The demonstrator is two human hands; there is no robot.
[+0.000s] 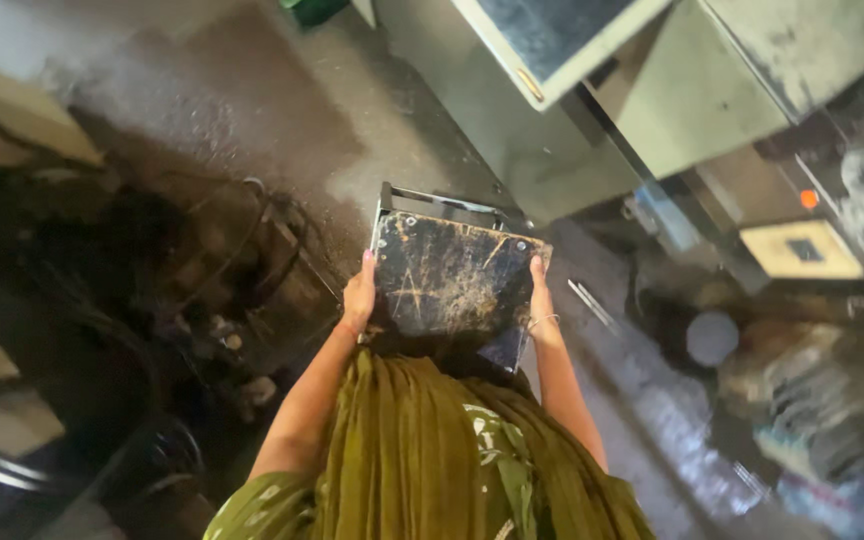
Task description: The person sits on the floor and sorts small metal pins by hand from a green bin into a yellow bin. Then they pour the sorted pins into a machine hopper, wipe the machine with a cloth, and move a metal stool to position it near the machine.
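Observation:
I hold a dark, scratched square board [449, 282], like the seat of a stool, in front of my waist over the floor. A metal frame [442, 201] shows at its far edge. My left hand [358, 296] grips the board's left edge. The right edge is gripped by my right hand [540, 291], which wears a thin bangle at the wrist. An olive-green cloth [422, 450] hangs down my front below the board.
A grey-green machine [652, 110] with a pale-framed panel [552, 45] rises at the upper right. Dark machinery and cables [182, 290] fill the left. A dusty concrete floor [282, 110] lies ahead. Clutter and a round pale lid [712, 338] sit at right.

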